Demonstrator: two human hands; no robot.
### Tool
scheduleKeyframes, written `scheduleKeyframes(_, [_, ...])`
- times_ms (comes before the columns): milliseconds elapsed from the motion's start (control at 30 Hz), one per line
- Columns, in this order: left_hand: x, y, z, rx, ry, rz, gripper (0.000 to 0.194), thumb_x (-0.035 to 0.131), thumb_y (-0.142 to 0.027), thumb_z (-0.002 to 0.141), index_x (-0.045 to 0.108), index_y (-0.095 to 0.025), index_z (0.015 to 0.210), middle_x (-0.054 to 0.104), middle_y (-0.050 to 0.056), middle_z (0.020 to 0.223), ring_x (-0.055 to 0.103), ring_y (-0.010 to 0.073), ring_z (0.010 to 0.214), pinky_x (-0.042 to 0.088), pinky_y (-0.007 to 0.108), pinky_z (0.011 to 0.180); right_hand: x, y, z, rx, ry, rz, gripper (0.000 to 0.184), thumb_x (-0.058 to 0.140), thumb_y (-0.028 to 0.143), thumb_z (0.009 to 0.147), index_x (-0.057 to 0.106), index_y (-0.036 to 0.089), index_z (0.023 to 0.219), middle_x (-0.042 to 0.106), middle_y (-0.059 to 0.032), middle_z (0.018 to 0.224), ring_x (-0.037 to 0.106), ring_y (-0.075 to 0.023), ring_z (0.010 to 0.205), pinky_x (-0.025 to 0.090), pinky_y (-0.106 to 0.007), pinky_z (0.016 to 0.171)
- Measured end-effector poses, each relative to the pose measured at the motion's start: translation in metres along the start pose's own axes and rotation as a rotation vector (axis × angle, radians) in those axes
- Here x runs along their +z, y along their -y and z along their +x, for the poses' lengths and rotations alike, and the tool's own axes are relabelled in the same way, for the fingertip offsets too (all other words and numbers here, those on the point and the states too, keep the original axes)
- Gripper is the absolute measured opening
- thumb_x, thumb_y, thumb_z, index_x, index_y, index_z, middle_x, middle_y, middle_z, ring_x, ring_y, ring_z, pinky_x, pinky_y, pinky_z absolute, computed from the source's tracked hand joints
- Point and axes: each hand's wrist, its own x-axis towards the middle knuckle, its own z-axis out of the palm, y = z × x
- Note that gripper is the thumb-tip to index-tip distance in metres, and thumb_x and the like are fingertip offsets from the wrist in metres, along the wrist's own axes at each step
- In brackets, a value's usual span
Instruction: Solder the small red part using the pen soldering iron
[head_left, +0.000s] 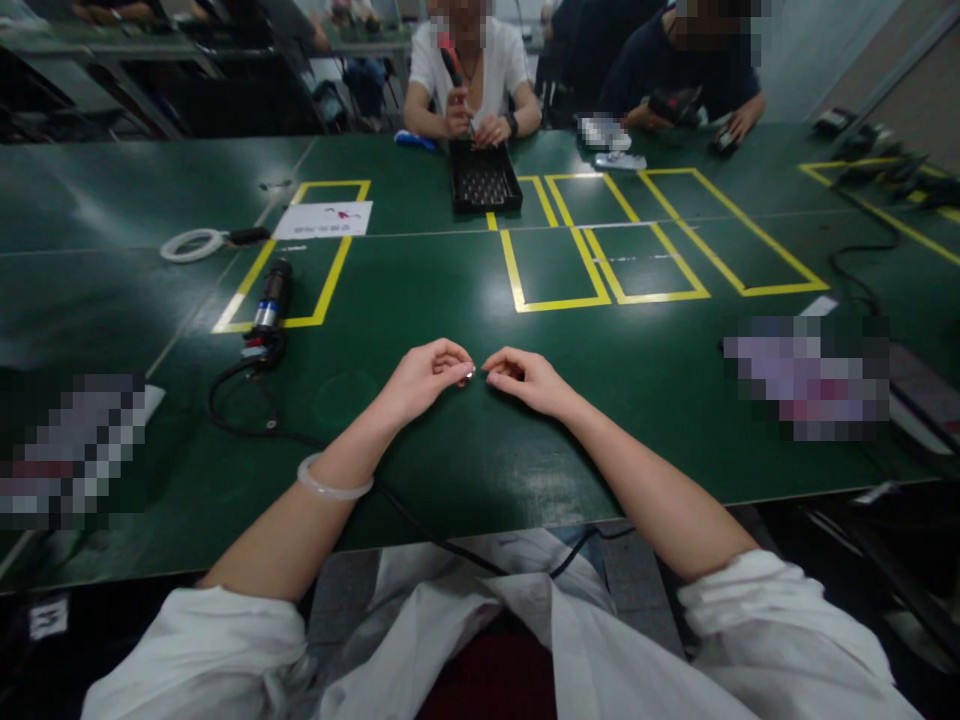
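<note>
My left hand (433, 378) is just above the green table, thumb and fingertips pinched together. A small shiny piece (470, 373) glints at the tips, too small to name. Facing it across a narrow gap is my right hand (528, 380), its fingers curled in towards the thumb. Whatever those fingers hold, if anything, is hidden. A pale bangle (334, 480) circles my left wrist. Left of my hands, a black and silver cylindrical tool (270, 300) lies with its cable running towards the table's front edge.
Yellow tape outlines (562, 303) mark the green table (420, 280). A printed sheet (324, 219) and a white coiled cable (193, 245) lie at the left. Opposite, a person with a red-and-black tool (450, 62) works over a black tray (486, 205). Another person sits at the far right.
</note>
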Motion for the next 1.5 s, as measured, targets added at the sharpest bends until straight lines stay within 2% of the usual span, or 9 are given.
scheduleKeyframes(133, [0.0021, -0.0008, -0.0050, 0.004, 0.127, 0.005, 0.036, 0.070, -0.042, 0.081, 0.069, -0.013, 0.102, 0.072, 0.009, 0.099, 0.067, 0.0210, 0.090, 0.051, 0.033, 0.084, 0.0037, 0.0014, 0.0001, 0.036, 0.057, 0.156, 0.028, 0.067, 0.038, 0.084, 0.063, 0.016, 0.101, 0.068, -0.0018, 0.083, 0.061, -0.0120, 0.070, 0.048, -0.025, 0.067])
scheduleKeyframes(267, [0.0037, 0.0004, -0.0064, 0.020, 0.177, 0.011, 0.037, 0.067, -0.040, 0.084, 0.068, -0.013, 0.109, 0.072, 0.010, 0.101, 0.067, 0.0211, 0.094, 0.050, 0.034, 0.087, 0.0048, -0.0018, 0.0013, 0.061, 0.063, 0.245, 0.030, 0.071, 0.040, 0.082, 0.063, 0.015, 0.096, 0.069, -0.0020, 0.077, 0.062, -0.0119, 0.068, 0.049, -0.025, 0.067])
scheduleKeyframes(500, [0.0088, -0.0018, -0.0070, 0.041, 0.138, -0.042, 0.036, 0.072, -0.038, 0.080, 0.062, -0.014, 0.105, 0.068, 0.009, 0.098, 0.066, 0.0196, 0.091, 0.051, 0.035, 0.086, 0.0021, -0.0019, 0.0022, 0.083, 0.067, 0.300, 0.031, 0.075, 0.042, 0.079, 0.062, 0.015, 0.087, 0.070, -0.0021, 0.073, 0.063, -0.0120, 0.066, 0.051, -0.026, 0.067])
scheduleKeyframes(667, [0.0074, 0.0008, -0.0058, 0.030, 0.112, 0.022, 0.036, 0.061, -0.045, 0.088, 0.063, -0.014, 0.106, 0.068, 0.009, 0.097, 0.063, 0.0178, 0.086, 0.050, 0.031, 0.079, 0.0007, -0.0003, 0.0021, 0.092, 0.052, 0.312, 0.032, 0.074, 0.042, 0.079, 0.061, 0.015, 0.087, 0.070, -0.0023, 0.073, 0.064, -0.0116, 0.065, 0.051, -0.025, 0.066])
scheduleKeyframes(767, [0.0075, 0.0040, -0.0053, 0.008, 0.102, 0.038, 0.036, 0.056, -0.047, 0.090, 0.063, -0.013, 0.101, 0.067, 0.008, 0.091, 0.060, 0.0154, 0.078, 0.049, 0.030, 0.074, 0.0004, -0.0025, 0.0027, 0.097, 0.037, 0.312, 0.032, 0.074, 0.043, 0.079, 0.060, 0.015, 0.088, 0.070, -0.0018, 0.072, 0.063, -0.0114, 0.064, 0.051, -0.025, 0.065])
scheduleKeyframes(967, [0.0095, 0.0049, -0.0061, -0.014, 0.134, -0.045, 0.036, 0.064, -0.046, 0.085, 0.060, -0.013, 0.099, 0.067, 0.008, 0.089, 0.063, 0.0174, 0.082, 0.050, 0.031, 0.076, 0.0012, -0.0020, 0.0025, 0.086, 0.018, 0.307, 0.034, 0.074, 0.044, 0.079, 0.059, 0.015, 0.088, 0.068, -0.0011, 0.073, 0.062, -0.0108, 0.065, 0.050, -0.025, 0.064])
scheduleKeyframes(1233, [0.0094, 0.0007, -0.0091, 0.104, 0.074, 0.150, 0.028, 0.064, -0.041, 0.085, 0.061, -0.016, 0.098, 0.065, 0.006, 0.093, 0.062, 0.0173, 0.083, 0.049, 0.031, 0.078, 0.0029, -0.0011, 0.0014, 0.058, 0.001, 0.255, 0.031, 0.075, 0.040, 0.078, 0.058, 0.017, 0.090, 0.062, 0.0016, 0.074, 0.058, -0.0101, 0.064, 0.047, -0.024, 0.061])
scheduleKeyframes(1333, [0.0097, 0.0013, -0.0099, 0.164, 0.053, 0.204, 0.024, 0.062, -0.037, 0.087, 0.061, -0.017, 0.099, 0.065, 0.006, 0.096, 0.062, 0.0177, 0.087, 0.049, 0.032, 0.083, 0.0031, -0.0040, 0.0014, 0.034, -0.009, 0.228, 0.031, 0.074, 0.037, 0.077, 0.059, 0.017, 0.096, 0.063, 0.0004, 0.079, 0.057, -0.0101, 0.066, 0.046, -0.024, 0.062])
scheduleKeyframes(1500, [0.0089, 0.0006, -0.0107, 0.184, 0.052, 0.238, 0.020, 0.062, -0.033, 0.086, 0.060, -0.017, 0.098, 0.066, 0.006, 0.098, 0.063, 0.0189, 0.091, 0.049, 0.033, 0.086, 0.0027, -0.0035, 0.0004, 0.000, 0.009, 0.088, 0.024, 0.070, 0.031, 0.080, 0.061, 0.016, 0.096, 0.065, -0.0003, 0.081, 0.055, -0.0100, 0.064, 0.042, -0.023, 0.058])
